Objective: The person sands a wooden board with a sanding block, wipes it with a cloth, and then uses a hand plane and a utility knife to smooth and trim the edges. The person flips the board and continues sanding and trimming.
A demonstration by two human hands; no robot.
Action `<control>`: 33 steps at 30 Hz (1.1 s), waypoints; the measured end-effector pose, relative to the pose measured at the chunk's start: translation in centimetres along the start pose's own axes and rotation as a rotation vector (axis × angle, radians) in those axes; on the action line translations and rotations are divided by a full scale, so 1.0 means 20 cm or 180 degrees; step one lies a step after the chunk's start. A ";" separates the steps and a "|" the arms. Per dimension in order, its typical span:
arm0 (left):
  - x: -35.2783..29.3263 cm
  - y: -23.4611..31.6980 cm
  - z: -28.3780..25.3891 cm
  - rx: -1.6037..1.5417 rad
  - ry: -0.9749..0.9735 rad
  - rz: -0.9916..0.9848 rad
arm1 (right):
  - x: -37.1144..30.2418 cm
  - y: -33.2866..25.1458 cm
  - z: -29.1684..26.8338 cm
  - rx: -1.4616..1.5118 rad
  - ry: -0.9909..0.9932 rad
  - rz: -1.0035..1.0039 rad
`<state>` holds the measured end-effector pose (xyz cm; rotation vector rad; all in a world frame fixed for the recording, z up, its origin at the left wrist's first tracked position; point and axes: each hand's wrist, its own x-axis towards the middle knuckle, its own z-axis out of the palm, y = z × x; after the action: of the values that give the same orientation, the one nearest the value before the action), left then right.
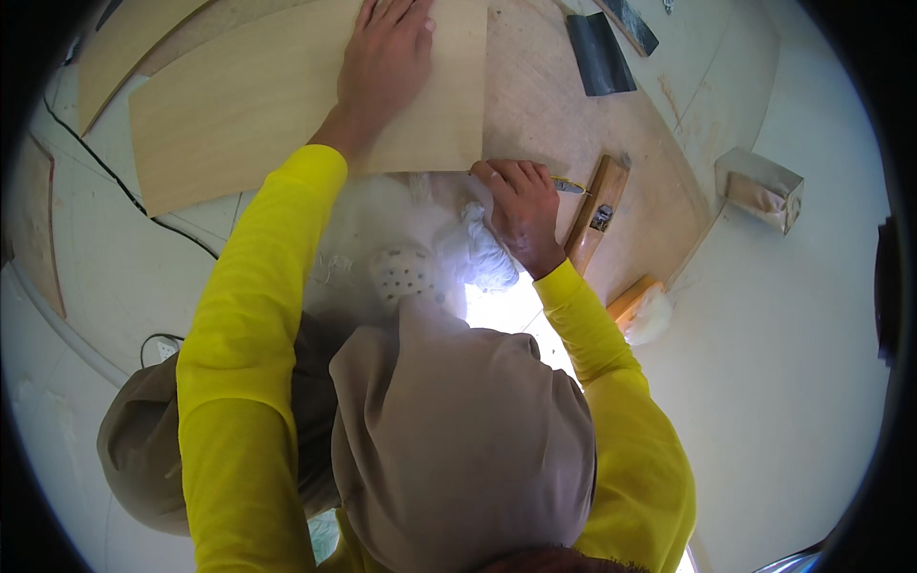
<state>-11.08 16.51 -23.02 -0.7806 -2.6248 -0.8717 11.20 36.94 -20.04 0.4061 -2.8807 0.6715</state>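
A pale plywood panel (258, 115) spans the far left and middle, resting partly on a larger brown board (535, 115). My left hand (387, 67) lies flat on the panel, fingers stretched forward. At the panel's near right corner is my right hand (523, 205), its fingers curled in and the index fingertip at that corner. A slim yellow-and-grey tool (570, 184) shows just past its outer fingers; whether the hand grips it is hidden. Right of that hand, a wooden hand plane (597, 215) lies slanted on the board.
A dark curved sheet (600, 55) lies far right on the board. Beyond the board's edge stands a metallic box-like piece (761, 188). An orange-brown block (635, 301) is nearer me. A black cable (119, 181) crosses the floor at left. A light clog with holes (403, 275) sits below the panel.
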 end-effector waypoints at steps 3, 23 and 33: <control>0.00 -0.01 0.00 0.0009 -0.0043 -0.0001 | 0.14 0.11 0.00 -0.0299 0.0408 0.0079; 0.00 0.00 -0.01 0.0132 -0.0242 -0.0112 | 0.28 0.23 0.06 -0.0395 0.0867 0.0158; 0.02 -0.02 0.00 0.0100 -0.0367 -0.0093 | 0.12 0.14 0.05 -0.0263 0.0102 -0.0148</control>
<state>-11.61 16.48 -23.05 -0.8091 -2.7496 -0.8138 8.07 38.33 -21.48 0.4451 -2.8476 0.5444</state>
